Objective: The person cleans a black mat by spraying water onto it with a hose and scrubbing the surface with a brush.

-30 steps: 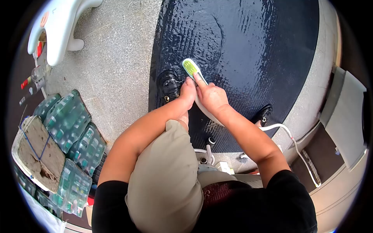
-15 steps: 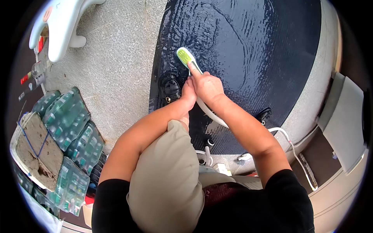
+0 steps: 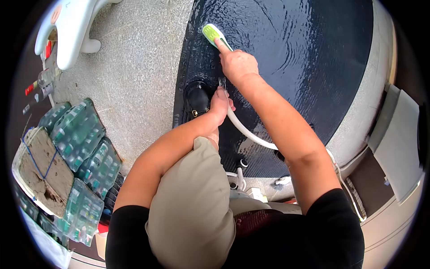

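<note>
1. Reaching forward in the head view, the right hand is closed around the handle of a brush, with its index finger laid along the green face of the head, which is turned up.
2. The brush is over the wet black mat, toward the top of the view. In the half second since the previous picture it has moved farther from the body, taking the right hand with it.
3. The left hand has stayed nearly where it was, its fingers curled around a white hose near the end. Some fingers are hidden, so I cannot tell how tight that hold is.
4. The hands, just beside each other then, are now clearly apart, baring the hose end, where what looks like clear water comes out. For the work in hand, I judge that the brush now covers a farther stretch of mat while the water falls closer in.
5. A black shoe stands on the mat beside the left hand. Well apart, on the left, bottle packs lie by a worn board.
</note>
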{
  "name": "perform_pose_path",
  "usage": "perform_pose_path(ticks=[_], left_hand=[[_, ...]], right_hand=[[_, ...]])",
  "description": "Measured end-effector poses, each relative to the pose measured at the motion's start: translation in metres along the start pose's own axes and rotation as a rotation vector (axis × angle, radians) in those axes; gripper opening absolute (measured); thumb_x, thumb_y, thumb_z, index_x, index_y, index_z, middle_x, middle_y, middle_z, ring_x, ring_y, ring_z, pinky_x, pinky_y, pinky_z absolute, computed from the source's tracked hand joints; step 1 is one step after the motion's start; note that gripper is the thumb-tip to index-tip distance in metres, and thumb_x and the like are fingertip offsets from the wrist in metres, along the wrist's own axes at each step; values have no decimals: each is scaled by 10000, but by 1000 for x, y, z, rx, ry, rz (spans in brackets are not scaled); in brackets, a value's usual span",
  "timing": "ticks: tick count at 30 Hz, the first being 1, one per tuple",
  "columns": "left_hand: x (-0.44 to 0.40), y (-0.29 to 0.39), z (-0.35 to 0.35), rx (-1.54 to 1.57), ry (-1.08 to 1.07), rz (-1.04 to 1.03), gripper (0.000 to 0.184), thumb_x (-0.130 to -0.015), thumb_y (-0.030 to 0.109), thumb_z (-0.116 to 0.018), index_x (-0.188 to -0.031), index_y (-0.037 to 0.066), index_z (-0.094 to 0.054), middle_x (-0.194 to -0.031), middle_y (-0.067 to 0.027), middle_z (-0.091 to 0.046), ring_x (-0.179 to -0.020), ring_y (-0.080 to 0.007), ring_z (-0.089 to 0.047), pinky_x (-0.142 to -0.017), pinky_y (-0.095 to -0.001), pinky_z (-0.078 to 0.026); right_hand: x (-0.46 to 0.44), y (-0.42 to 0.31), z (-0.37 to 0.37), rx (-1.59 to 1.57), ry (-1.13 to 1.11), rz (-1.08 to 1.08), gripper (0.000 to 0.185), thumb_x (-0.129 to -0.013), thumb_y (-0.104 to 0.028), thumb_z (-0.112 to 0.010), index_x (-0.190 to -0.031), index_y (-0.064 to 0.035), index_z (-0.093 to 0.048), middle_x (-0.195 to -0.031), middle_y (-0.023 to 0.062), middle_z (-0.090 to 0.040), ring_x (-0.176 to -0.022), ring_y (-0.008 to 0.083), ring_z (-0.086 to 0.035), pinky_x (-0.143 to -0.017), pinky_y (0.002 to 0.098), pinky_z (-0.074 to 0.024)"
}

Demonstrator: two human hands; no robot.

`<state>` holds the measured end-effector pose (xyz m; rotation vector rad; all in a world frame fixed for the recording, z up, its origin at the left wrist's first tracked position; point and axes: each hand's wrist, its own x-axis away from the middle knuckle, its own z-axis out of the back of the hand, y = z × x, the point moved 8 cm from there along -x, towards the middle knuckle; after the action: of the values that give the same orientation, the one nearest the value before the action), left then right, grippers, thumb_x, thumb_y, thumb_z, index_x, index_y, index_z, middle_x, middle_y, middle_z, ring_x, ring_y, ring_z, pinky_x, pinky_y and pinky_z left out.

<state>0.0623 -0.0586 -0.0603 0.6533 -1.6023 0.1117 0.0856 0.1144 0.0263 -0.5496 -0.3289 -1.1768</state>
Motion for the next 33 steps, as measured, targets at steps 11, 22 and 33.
perform_pose_path(ticks=[11,22,33], left_hand=[[0,2,-2,-62,-71,-44,413,-1012,397,-211,-884,73,-433,-641,-87,-501,-568,-214,-523,-573,-379,-477],[-1,2,-5,-78,-75,-55,386,-988,386,-250,-885,66,-439,-619,-75,-464,-509,-203,-481,-520,-362,-480],[13,12,-5,199,-56,9,303,-937,346,-311,-816,104,-446,-617,-48,-448,-542,-195,-466,-587,-363,-468]], right_hand=[[32,-4,-9,43,-204,69,681,-876,-109,-535,-1472,-318,-279,-943,164,-641,-866,309,-675,-725,396,-555],[30,-10,15,274,-337,259,645,-882,-89,-513,-1473,-220,-290,-944,122,-678,-861,272,-682,-684,386,-555],[57,-20,-25,183,-293,322,590,-908,-233,-544,-1450,-308,-323,-884,177,-644,-759,315,-670,-666,415,-547]])
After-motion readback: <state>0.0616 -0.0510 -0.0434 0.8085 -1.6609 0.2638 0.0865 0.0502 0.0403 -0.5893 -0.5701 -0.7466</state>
